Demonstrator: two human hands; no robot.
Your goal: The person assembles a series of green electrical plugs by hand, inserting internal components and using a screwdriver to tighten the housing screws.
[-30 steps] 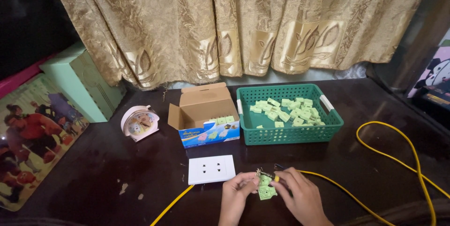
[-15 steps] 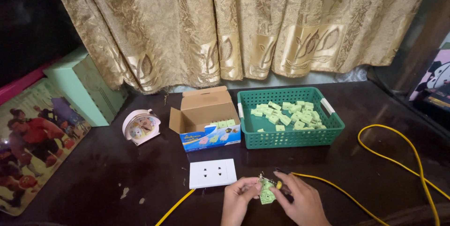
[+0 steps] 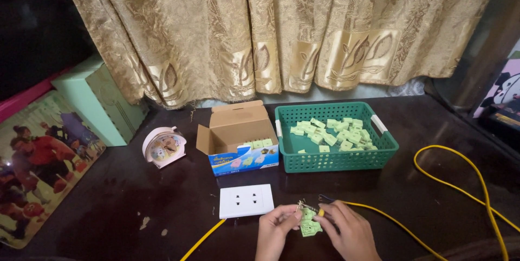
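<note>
1. Green socket part sits low at table's near edge, pinched by my left hand and right hand.
2. Yellow cable meets it.
3. White faceplate just left; basket and box beyond.

The bench is dark brown, near black and glossy, and behind it hangs a gold curtain with a leafy brocade pattern and shinier gold bands. On it stand a dark green mesh basket with white handles, full of pale green pieces, a brown cardboard box with a blue printed front, a plain white socket plate, and a pale pink round clock with a cartoon face. A bright yellow cable loops at the right, a mint green box and a colourful cartoon picture sit at the left, and the part between the hands is pale green.
</note>
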